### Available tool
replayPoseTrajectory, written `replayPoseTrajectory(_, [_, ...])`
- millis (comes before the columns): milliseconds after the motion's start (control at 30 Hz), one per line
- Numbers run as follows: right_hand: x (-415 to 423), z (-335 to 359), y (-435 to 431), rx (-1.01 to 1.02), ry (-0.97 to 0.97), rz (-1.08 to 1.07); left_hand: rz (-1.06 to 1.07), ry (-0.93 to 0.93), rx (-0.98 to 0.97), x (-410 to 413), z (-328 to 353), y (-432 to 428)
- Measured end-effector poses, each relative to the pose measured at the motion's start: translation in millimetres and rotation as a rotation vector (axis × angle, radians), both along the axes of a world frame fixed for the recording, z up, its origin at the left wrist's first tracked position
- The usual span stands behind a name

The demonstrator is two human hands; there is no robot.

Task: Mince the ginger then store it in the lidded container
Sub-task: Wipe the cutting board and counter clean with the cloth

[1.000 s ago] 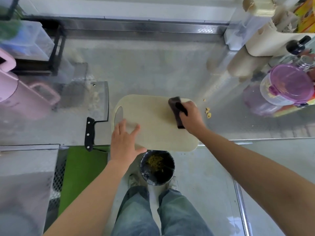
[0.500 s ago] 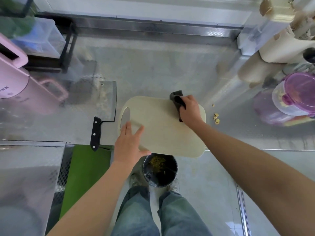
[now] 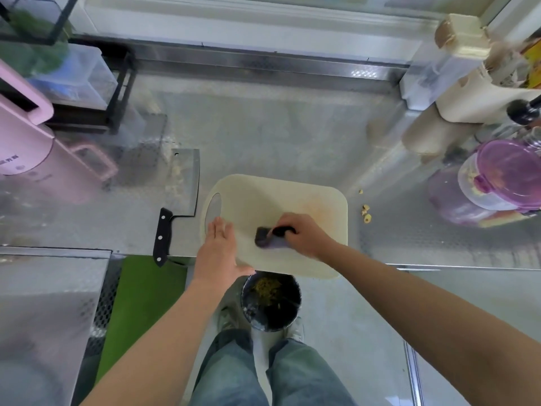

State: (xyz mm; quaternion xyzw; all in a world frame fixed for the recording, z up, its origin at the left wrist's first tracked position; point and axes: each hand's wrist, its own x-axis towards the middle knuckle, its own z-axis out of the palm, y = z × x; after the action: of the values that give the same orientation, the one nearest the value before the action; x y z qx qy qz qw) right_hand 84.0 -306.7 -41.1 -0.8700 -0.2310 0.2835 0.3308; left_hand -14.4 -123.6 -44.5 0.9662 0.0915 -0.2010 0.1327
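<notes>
A cream cutting board (image 3: 263, 197) lies on the steel counter and overhangs its front edge. My right hand (image 3: 304, 234) grips a dark cloth (image 3: 268, 238) and holds it on the board's near middle. My left hand (image 3: 219, 250) rests flat with straight fingers on the board's left near corner. A round container with a purple lid (image 3: 503, 177) stands at the right; yellowish ginger shows through its wall. A few ginger bits (image 3: 366, 213) lie on the counter right of the board. A cleaver (image 3: 178, 197) lies left of the board.
A dark bin (image 3: 270, 300) holding yellowish scraps stands on the floor under the board's front edge, between my feet. A pink appliance (image 3: 38, 159) stands at the left, a black rack (image 3: 87, 83) behind it. Cream jars and bottles (image 3: 468, 92) crowd the back right. Green mat (image 3: 143, 303) below.
My right hand has dragged the cloth from the board's far right edge toward the near middle. My left hand has stayed on the board's left corner.
</notes>
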Motion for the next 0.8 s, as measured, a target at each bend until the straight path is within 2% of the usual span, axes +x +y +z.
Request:
replayPoseTrajectory(100, [30,-7,4,0.026,-0.194,-0.191,-0.072,0.033,0.026,1,1,8])
replayPoseTrajectory(200, [19,-18,17,-0.019,-0.221,0.011,-0.117,0.050,0.035,1,-2,16])
replayPoseTrajectory(300, [-8,-13,14,0.000,-0.070,0.270,-0.118,0.069,0.038,3,-4,17])
replayPoseTrajectory(367, [-10,-4,7,-0.145,0.036,0.453,-0.111,0.074,0.019,3,-4,17])
replayPoseTrajectory(433, [-3,3,8,-0.195,0.075,0.450,-0.097,0.073,0.001,2,-3,19])
replayPoseTrajectory(500, [4,6,22,-0.058,-0.046,0.301,-0.103,0.073,-0.013,2,-3,21])
replayPoseTrajectory(567, [5,6,40,0.000,-0.194,0.271,-0.098,0.077,-0.024,2,-2,22])
replayPoseTrajectory(633, [1,0,46,-0.045,-0.225,0.389,-0.094,0.093,-0.025,2,0,21])
replayPoseTrajectory(733, [-10,1,24,-0.134,-0.108,0.550,-0.104,0.093,-0.027,2,0,21])
replayPoseTrajectory(800, [-11,13,6,-0.280,-0.020,0.657,-0.104,0.100,-0.033,1,0,20])
